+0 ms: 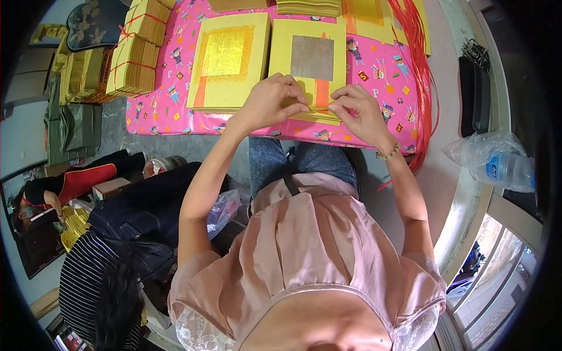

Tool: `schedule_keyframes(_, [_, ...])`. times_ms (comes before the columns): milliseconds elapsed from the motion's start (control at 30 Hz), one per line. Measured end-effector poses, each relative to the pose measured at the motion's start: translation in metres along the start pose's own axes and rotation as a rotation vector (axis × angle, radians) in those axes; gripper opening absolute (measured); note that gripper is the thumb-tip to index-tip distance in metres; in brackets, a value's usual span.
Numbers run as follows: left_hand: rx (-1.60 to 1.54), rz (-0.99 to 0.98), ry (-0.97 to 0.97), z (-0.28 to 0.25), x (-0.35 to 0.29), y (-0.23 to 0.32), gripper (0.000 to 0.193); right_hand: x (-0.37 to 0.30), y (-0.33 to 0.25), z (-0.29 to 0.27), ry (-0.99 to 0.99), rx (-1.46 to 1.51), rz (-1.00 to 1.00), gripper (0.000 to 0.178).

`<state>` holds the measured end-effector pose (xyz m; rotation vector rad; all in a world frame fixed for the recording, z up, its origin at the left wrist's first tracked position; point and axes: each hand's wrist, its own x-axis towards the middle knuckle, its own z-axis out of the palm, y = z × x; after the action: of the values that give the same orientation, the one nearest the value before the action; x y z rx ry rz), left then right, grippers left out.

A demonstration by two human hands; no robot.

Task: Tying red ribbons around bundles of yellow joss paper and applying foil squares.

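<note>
At twelve o'clock, the grey-topped stack (312, 59) is laid on the bench (167, 120), likely for easy reach. By its six-o'clock edge, the left hand (271, 99) and right hand (360, 116) are curled; whether either grip is clamped cannot be told.

The right-hand stack (283, 52) is matt paper, its grey square (312, 58) dull and metallic-looking, while the gold square (224, 52) on the left-hand paper stack (256, 64) shines like slightly wrinkled foil. The pink table cover (175, 93) looks like smooth, glossy plastic, as do the red strands (417, 52). The blouse (316, 234) is smooth, faintly lustrous cloth; the jeans (333, 161), matt denim.
</note>
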<state>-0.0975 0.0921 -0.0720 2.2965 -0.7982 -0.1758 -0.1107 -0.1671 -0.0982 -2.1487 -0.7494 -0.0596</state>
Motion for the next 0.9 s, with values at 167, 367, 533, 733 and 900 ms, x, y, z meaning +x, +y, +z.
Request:
schedule_keyframes(167, [0.009,-0.009,-0.009,-0.002,0.002,0.003,0.018,0.002,-0.005,0.002,0.051,-0.089,-0.052,0.012])
schedule_keyframes(367, [0.193,0.036,0.025,0.000,0.004,0.008,0.029,0.006,-0.008,0.003,0.110,-0.243,-0.057,0.016])
schedule_keyframes(533, [0.318,0.007,0.233,0.002,0.016,0.023,0.040,0.034,0.002,-0.010,0.127,-0.110,0.062,0.017])
schedule_keyframes(733, [0.538,0.131,0.507,0.027,0.026,0.025,0.058,0.084,0.032,-0.027,0.194,-0.035,0.169,0.022])
schedule_keyframes(900, [0.477,-0.018,0.388,0.037,0.036,0.020,0.064,0.119,0.060,-0.033,0.143,-0.140,0.147,0.026])
